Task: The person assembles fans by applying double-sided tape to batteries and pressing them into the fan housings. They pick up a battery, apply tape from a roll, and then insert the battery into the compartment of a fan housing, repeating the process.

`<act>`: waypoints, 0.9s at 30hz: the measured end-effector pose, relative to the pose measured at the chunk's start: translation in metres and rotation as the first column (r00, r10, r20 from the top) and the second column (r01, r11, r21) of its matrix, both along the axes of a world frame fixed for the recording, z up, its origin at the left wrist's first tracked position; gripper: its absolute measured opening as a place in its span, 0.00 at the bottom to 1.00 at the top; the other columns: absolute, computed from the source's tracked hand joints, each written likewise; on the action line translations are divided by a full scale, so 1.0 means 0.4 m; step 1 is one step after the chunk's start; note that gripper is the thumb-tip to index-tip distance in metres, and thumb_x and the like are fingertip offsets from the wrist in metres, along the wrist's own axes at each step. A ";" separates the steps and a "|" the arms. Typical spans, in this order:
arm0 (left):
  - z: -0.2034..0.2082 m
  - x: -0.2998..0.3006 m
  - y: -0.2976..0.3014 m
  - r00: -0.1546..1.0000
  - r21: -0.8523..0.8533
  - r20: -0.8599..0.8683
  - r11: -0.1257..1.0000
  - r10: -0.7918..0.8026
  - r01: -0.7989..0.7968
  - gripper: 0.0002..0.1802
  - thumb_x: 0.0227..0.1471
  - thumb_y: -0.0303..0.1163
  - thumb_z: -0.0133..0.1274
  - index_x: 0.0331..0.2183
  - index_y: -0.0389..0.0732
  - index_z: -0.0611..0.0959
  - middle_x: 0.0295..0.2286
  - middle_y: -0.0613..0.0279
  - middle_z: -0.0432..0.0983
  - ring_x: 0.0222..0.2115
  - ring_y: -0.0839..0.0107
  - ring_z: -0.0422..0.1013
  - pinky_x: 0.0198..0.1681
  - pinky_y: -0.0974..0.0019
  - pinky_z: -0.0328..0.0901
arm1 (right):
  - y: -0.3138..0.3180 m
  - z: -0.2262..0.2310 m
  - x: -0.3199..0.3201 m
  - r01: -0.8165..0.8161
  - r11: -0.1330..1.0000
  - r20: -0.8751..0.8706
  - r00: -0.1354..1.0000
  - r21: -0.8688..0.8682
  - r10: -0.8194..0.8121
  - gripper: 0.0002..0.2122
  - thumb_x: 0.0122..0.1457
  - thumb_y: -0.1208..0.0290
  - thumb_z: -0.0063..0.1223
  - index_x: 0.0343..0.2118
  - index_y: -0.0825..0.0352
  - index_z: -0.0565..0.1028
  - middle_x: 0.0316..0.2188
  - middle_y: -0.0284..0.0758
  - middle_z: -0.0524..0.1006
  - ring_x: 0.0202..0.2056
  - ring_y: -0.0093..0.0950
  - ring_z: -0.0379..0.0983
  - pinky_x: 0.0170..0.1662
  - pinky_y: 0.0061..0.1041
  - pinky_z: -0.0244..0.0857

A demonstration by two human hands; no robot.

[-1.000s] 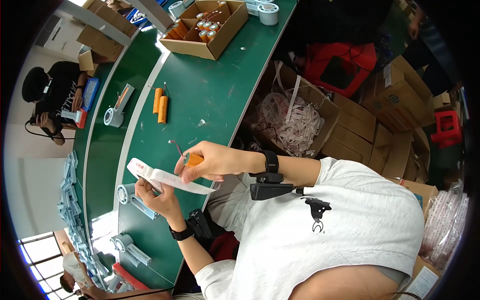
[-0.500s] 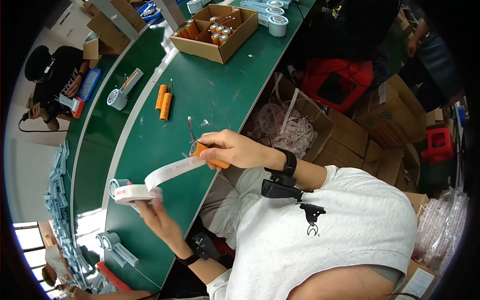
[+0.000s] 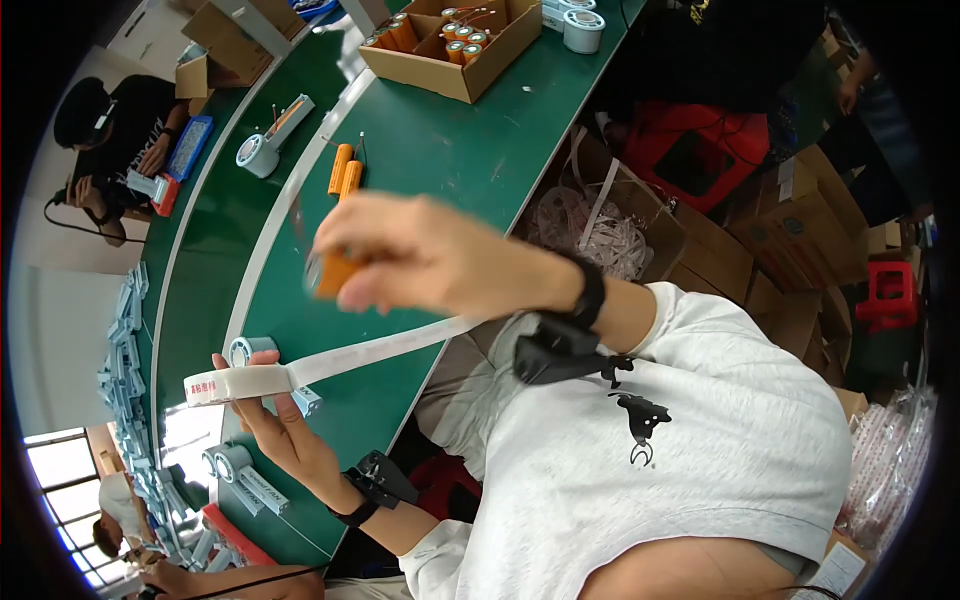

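My left hand [image 3: 285,430] is closed around a roll of white tape [image 3: 235,384] with faint red print. From the roll a long white strip [image 3: 370,352] runs toward the right and passes under my right wrist, where its far end is hidden. My right hand [image 3: 400,250], smeared by motion, grips an orange cylindrical battery [image 3: 338,272] above the green table [image 3: 440,165]. Just beyond it two orange batteries [image 3: 345,172] with thin wires lie side by side. Behind the tape roll is a pale blue round fan head [image 3: 253,350].
A cardboard box [image 3: 480,82] of wired orange batteries stands at the far side. Several pale blue handheld fans [image 3: 250,475] lie at the near left. Another person [image 3: 125,150] works across the table. A carton of scrap strips [image 3: 610,235] and a red stool [image 3: 690,160] are at right.
My right hand has moved left and up with the battery, turning it. The tape strip is drawn out longer and now reaches under my wrist. The roll has shifted slightly left.
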State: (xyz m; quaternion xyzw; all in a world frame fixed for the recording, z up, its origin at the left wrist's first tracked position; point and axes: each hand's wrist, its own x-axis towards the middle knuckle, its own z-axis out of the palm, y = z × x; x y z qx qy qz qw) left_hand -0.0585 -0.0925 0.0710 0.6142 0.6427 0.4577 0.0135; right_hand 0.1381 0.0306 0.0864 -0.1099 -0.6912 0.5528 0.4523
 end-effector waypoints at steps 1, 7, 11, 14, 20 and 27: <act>-0.001 0.013 0.014 1.000 -0.001 -0.002 1.000 -0.021 0.021 0.26 0.56 0.37 0.39 0.52 0.32 0.60 0.43 0.52 0.65 0.47 0.61 0.57 0.51 0.61 0.47 | -0.024 -0.042 -0.050 0.015 0.992 -0.036 0.999 0.127 -0.010 0.09 0.55 0.73 0.46 0.36 0.72 0.68 0.22 0.31 0.72 0.23 0.18 0.67 0.29 0.17 0.62; -0.020 -0.006 0.006 0.749 0.263 0.626 0.963 -0.218 0.060 0.26 0.57 0.37 0.37 0.54 0.34 0.58 0.38 0.56 0.67 0.44 0.69 0.59 0.49 0.68 0.50 | -0.096 -0.179 -0.012 -0.394 0.773 0.158 0.835 -0.498 0.528 0.10 0.55 0.72 0.46 0.37 0.72 0.67 0.22 0.30 0.70 0.23 0.18 0.66 0.29 0.17 0.62; -0.053 0.049 0.004 0.814 0.104 0.569 0.992 -0.116 0.069 0.26 0.57 0.38 0.37 0.53 0.33 0.58 0.40 0.53 0.66 0.42 0.68 0.59 0.48 0.68 0.50 | -0.015 -0.184 0.108 0.330 0.944 0.333 0.889 0.009 -0.314 0.12 0.51 0.77 0.51 0.40 0.72 0.69 0.32 0.34 0.70 0.33 0.20 0.69 0.37 0.17 0.65; -0.082 0.064 0.002 0.951 -0.047 0.309 0.999 0.021 -0.007 0.25 0.56 0.36 0.38 0.52 0.33 0.60 0.42 0.52 0.65 0.42 0.66 0.60 0.48 0.67 0.50 | 0.007 -0.069 0.096 0.396 0.918 0.096 0.913 0.027 -0.396 0.12 0.47 0.80 0.53 0.37 0.73 0.72 0.34 0.34 0.69 0.34 0.22 0.69 0.37 0.19 0.65; -0.106 0.103 0.022 0.947 -0.040 -0.249 0.975 0.202 -0.218 0.22 0.55 0.33 0.40 0.51 0.34 0.62 0.45 0.47 0.64 0.42 0.60 0.59 0.50 0.61 0.47 | -0.048 -0.040 -0.084 0.144 0.976 0.062 0.986 0.166 -0.156 0.08 0.48 0.80 0.51 0.33 0.74 0.72 0.28 0.38 0.70 0.30 0.28 0.69 0.33 0.23 0.63; -0.101 0.125 0.033 0.890 -0.072 -0.274 0.915 0.364 -0.397 0.18 0.57 0.38 0.35 0.40 0.33 0.67 0.36 0.46 0.67 0.35 0.57 0.60 0.45 0.57 0.46 | -0.034 -0.072 -0.141 0.242 0.970 -0.006 0.970 -0.016 -0.242 0.07 0.50 0.78 0.50 0.31 0.75 0.70 0.28 0.38 0.70 0.29 0.26 0.68 0.34 0.21 0.62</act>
